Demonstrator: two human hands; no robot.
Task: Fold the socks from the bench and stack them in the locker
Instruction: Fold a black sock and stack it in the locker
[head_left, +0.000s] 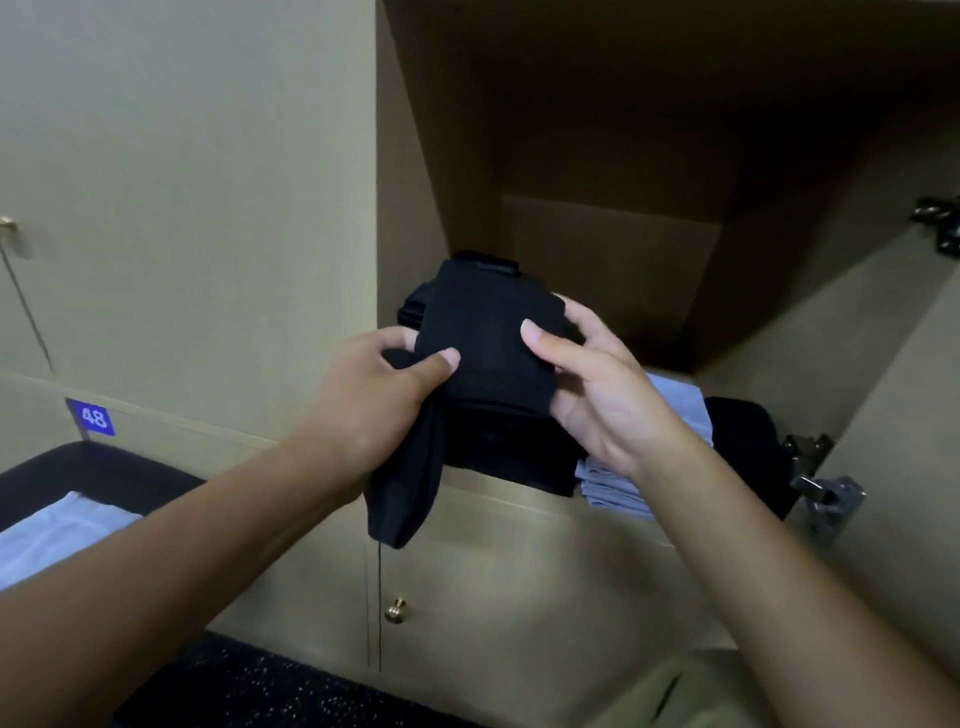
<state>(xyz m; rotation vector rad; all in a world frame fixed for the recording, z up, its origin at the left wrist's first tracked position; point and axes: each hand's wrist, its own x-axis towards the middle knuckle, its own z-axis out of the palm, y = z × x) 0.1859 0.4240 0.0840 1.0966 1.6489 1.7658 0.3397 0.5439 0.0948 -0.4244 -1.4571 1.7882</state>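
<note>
Folding step: left hand (374, 395) and right hand (587, 384) both pinch the black sock (483, 343) at the open locker (597, 249); next, probably tuck the dangling end, then stack it

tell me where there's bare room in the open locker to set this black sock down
The front of the locker floor is crowded: a black stack, a pale stack and a dark bundle side by side. Bare floor shows only behind them, toward the back wall. Both hands hold the black sock.
</note>
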